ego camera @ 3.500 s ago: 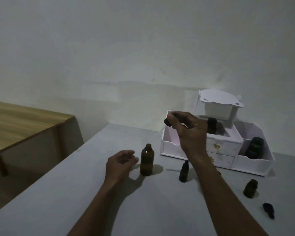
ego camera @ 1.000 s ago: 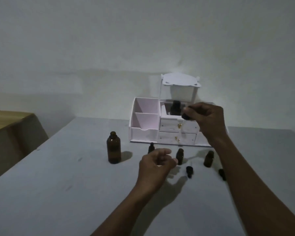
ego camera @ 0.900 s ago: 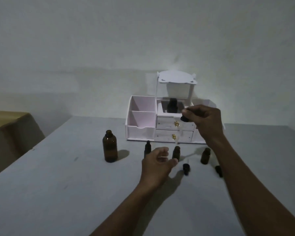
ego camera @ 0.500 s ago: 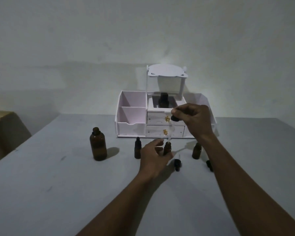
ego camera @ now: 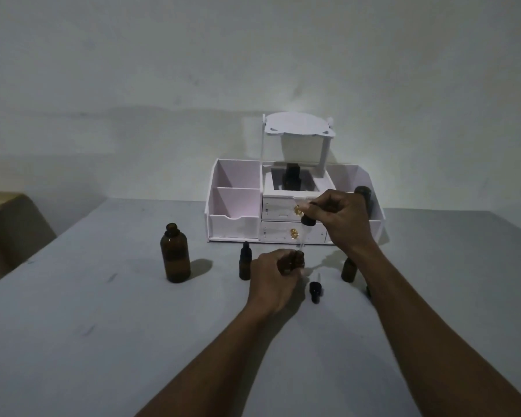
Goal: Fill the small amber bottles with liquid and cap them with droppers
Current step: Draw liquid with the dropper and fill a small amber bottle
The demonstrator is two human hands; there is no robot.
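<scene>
- While the right hand (ego camera: 342, 222) pinches the black bulb of a dropper (ego camera: 306, 226), its glass tube slants down toward the mouth of a small amber bottle (ego camera: 297, 259) just below; whether the tip has reached the opening is too small to tell. A slanted tube could catch the rim and drip outside, or chip.
- Squeezing the bulb too hard at this point would probably push liquid out before the tip is inside, wetting the counter (ego camera: 103, 341).
- The left hand (ego camera: 272, 278), below and left of the right, wraps its fingers around that bottle and steadies it. The fingers hide much of the glass, so the fill level is hard to judge and overfilling is a risk.
- A loose grip would let this light, narrow bottle tip under a sideways nudge from the tube.
- Just right of the left hand a spare dropper cap (ego camera: 315, 290) lies on the counter, where a moving wrist could roll it away.
- Under the right forearm stands an uncapped little bottle (ego camera: 348, 269); lowering that arm could knock it over.
- Left of the left hand a capped small bottle (ego camera: 245, 266) stands near, and farther left the large amber bottle (ego camera: 175, 254) stands open, liable to spill if bumped.
- Beyond both hands sits the white organizer (ego camera: 238, 206).
</scene>
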